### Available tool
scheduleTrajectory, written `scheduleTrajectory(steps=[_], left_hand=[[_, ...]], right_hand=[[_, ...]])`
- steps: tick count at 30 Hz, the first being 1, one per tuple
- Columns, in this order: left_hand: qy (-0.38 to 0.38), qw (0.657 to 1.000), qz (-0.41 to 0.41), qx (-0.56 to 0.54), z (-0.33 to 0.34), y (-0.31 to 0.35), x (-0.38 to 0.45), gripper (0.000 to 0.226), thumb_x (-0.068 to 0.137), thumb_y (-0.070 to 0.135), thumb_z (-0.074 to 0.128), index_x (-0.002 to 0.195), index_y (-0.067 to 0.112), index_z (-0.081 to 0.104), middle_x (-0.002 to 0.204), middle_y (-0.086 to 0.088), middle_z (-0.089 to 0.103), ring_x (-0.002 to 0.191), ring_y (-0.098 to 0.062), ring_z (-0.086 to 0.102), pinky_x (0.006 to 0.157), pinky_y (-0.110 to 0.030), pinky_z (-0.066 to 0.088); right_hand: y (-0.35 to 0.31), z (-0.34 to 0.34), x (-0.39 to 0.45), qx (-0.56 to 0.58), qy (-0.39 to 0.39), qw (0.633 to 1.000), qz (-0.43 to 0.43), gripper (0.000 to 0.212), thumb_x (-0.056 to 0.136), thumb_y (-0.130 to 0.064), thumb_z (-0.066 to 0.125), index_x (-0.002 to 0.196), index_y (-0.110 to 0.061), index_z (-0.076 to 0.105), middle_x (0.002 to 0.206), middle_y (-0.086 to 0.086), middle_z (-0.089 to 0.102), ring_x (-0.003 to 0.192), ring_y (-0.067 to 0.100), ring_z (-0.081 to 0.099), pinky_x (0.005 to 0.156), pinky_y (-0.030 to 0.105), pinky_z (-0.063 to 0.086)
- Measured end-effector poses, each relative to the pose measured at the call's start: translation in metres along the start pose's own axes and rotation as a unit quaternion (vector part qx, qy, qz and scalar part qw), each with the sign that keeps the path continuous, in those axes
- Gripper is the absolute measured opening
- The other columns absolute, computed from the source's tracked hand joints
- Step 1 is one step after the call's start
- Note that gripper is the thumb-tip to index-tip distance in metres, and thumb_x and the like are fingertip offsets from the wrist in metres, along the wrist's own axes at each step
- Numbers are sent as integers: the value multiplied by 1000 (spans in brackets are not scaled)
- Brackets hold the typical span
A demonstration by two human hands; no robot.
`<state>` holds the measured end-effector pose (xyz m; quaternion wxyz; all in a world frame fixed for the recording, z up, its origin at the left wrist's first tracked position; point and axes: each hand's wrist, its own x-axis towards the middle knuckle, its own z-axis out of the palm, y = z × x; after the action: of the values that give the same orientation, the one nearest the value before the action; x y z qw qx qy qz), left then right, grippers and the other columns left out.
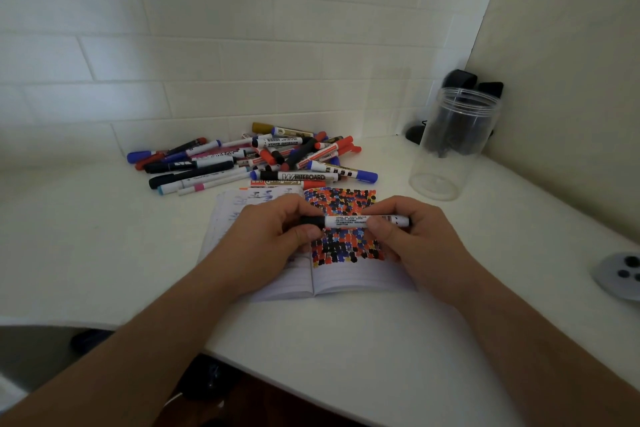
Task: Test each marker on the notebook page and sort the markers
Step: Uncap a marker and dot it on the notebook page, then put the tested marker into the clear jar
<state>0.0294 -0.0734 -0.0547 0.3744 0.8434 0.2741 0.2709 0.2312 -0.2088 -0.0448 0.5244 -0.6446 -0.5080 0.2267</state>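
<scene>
Two hands hold one marker [363, 221] level above the notebook [346, 274], which lies open on the table [346, 357].

Left hand [273, 236]: fingers and thumb curled round the marker's black cap [311, 220].
Right hand [412, 236]: thumb and fingers pinching the white barrel near its far end.
Marker: white barrel, black cap pointing left; small print on the barrel, too fine to read.
Notebook: right page covered from its top down past the middle with blotches [343, 201] in black, red, blue and orange; ruled lines bare below them. Left page partly under the left hand, with faint blue writing that cannot be read.
Pile [256, 158]: many markers heaped just behind the notebook, with caps in blue, red, black, gold and teal. One at the front of the pile, nearest the notebook, reads "WHITEBOARD" [298, 176]; another further back reads "WHITEBOARD MARKER" [282, 141] upside down.
Jar [450, 146]: clear plastic, no lid on, upright, behind and right of the notebook, well apart from it.
Dark things [464, 80]: behind the jar in the wall corner; kind unclear.
Grey disc [620, 274]: far right of the notebook at the frame edge, with dark round spots.
</scene>
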Motion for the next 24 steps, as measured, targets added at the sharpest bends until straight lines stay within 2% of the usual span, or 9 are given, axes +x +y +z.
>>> scheduleTrajectory(steps=[4, 8, 10, 12, 15, 17, 20, 22, 24], left_hand=[[5, 1000, 2, 12, 1, -3, 1, 24, 97, 23, 68, 100, 46, 63, 89, 20, 73, 76, -7, 70, 70, -21, 58], [3, 1000, 3, 12, 0, -6, 3, 23, 97, 23, 69, 102, 46, 64, 91, 26, 72, 81, 2, 68, 71, -14, 52], [0, 1000, 3, 15, 1, -7, 4, 23, 96, 25, 70, 102, 47, 65, 90, 30, 70, 83, 8, 65, 71, -9, 47], [-9, 1000, 5, 27, 1, -8, 4, 22, 95, 30, 71, 105, 48, 66, 91, 31, 69, 84, 7, 63, 72, -10, 46], [-27, 997, 13, 72, 2, -8, 4, 31, 96, 43, 67, 125, 52, 61, 107, 25, 64, 98, 4, 57, 87, -25, 50], [-37, 994, 20, 99, 2, -7, 4, 38, 97, 49, 62, 134, 51, 54, 121, 22, 60, 109, 3, 53, 97, -31, 49], [-43, 988, 43, 141, 3, -4, 4, 41, 98, 51, 60, 138, 48, 53, 134, 21, 57, 122, -2, 49, 107, -35, 44], [-44, 985, 57, 155, 4, -4, 4, 41, 98, 50, 61, 138, 46, 54, 134, 22, 57, 122, -1, 47, 109, -35, 42], [-41, 984, 72, 160, 4, -5, 5, 39, 97, 51, 61, 136, 45, 56, 133, 23, 57, 122, 0, 47, 109, -35, 41]], right_hand=[[1, 4, -1, -52, -8, 998, -19, 12, 101, -19, 63, 103, -25, 73, 76, -7, 74, 58, 1, 55, 56, 16, 44], [-2, 4, -1, -74, -10, 997, -33, 13, 101, -16, 64, 100, -26, 72, 76, -10, 73, 62, -1, 59, 61, 13, 46], [-2, 3, -4, -75, -6, 997, -33, 15, 101, -17, 63, 99, -30, 68, 75, -10, 71, 63, 1, 60, 62, 16, 48], [-1, 1, -5, -63, 12, 997, -32, 18, 101, -18, 63, 96, -36, 60, 73, -8, 65, 63, 7, 59, 62, 24, 53], [-4, -13, -2, -14, 116, 993, -36, 25, 97, -10, 68, 95, -30, 53, 86, 5, 64, 68, 23, 66, 64, 33, 59], [-13, -31, 6, 22, 205, 978, -30, 31, 94, -4, 71, 97, -27, 50, 95, 13, 62, 69, 23, 70, 66, 31, 59], [-39, -71, 24, 62, 295, 951, -69, 35, 94, 1, 69, 99, -26, 47, 96, 11, 59, 61, 17, 65, 65, 32, 60], [-60, -100, 42, 67, 345, 930, -110, 39, 92, 0, 68, 100, -29, 44, 101, 11, 57, 61, 24, 59, 60, 32, 57], [-77, -124, 60, 0, 395, 909, -131, 37, 89, -10, 69, 102, -34, 45, 100, -3, 59, 64, 35, 61, 60, 34, 59]])
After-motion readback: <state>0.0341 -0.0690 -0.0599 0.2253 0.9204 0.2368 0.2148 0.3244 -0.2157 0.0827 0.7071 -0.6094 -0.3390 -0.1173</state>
